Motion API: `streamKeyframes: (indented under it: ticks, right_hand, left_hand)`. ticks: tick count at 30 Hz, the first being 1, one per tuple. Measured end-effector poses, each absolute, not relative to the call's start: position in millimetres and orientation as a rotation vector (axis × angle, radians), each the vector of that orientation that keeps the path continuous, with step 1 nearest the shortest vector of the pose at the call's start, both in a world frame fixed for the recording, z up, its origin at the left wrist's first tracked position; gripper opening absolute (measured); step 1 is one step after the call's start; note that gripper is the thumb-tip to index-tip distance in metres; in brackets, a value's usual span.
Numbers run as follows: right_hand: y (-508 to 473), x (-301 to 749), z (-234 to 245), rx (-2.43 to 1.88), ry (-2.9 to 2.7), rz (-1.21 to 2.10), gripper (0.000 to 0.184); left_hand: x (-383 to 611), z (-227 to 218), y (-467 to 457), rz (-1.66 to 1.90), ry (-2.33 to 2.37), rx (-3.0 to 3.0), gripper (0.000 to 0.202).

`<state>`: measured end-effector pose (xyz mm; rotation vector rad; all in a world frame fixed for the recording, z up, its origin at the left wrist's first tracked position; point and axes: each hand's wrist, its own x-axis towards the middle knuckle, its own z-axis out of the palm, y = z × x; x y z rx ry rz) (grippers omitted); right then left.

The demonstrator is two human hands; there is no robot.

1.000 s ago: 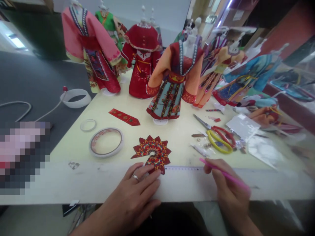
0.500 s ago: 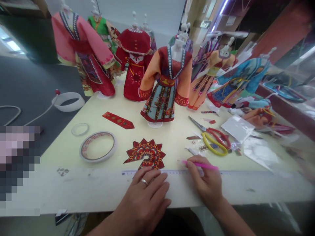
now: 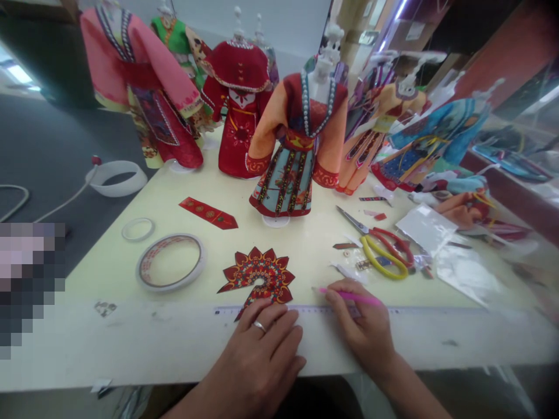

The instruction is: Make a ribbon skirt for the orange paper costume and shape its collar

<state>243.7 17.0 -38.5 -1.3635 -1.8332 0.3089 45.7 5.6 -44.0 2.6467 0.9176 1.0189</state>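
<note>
My left hand [image 3: 266, 349] lies with fingers stretched forward at the lower edge of a red patterned collar piece [image 3: 262, 270] with pointed petals. The piece lies flat and forms an open ring; its lower end is partly under my fingertips. Along the table runs a clear ruler [image 3: 305, 309], partly covered by both hands. In my right hand [image 3: 362, 320] a pink pencil [image 3: 349, 295] is held between thumb and fingers, its tip pointing left, close above the table. Beyond the collar lies a red pointed strip [image 3: 208, 213].
Scissors [image 3: 384, 251] with red and yellow handles lie at right among scraps and plastic bags [image 3: 425, 228]. Tape rolls [image 3: 144, 279] sit at left. Several small dressed mannequins, one in orange and teal [image 3: 286, 180], stand across the back of the table [image 3: 109, 250].
My right hand and the pencil have shifted slightly left, the tip nearer the collar piece. My left hand stays in almost the same place. The whole view has shifted a little.
</note>
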Motion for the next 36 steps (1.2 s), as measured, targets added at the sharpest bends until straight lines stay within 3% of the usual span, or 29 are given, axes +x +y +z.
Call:
streamKeyframes:
  ticks: [36]
  right_hand:
    - [16.8, 244.3, -39.0, -1.362, -1.842, 0.29, 0.012]
  left_hand:
    - [45.3, -45.4, 5.9, 1.015, 0.898, 2.642, 0.017]
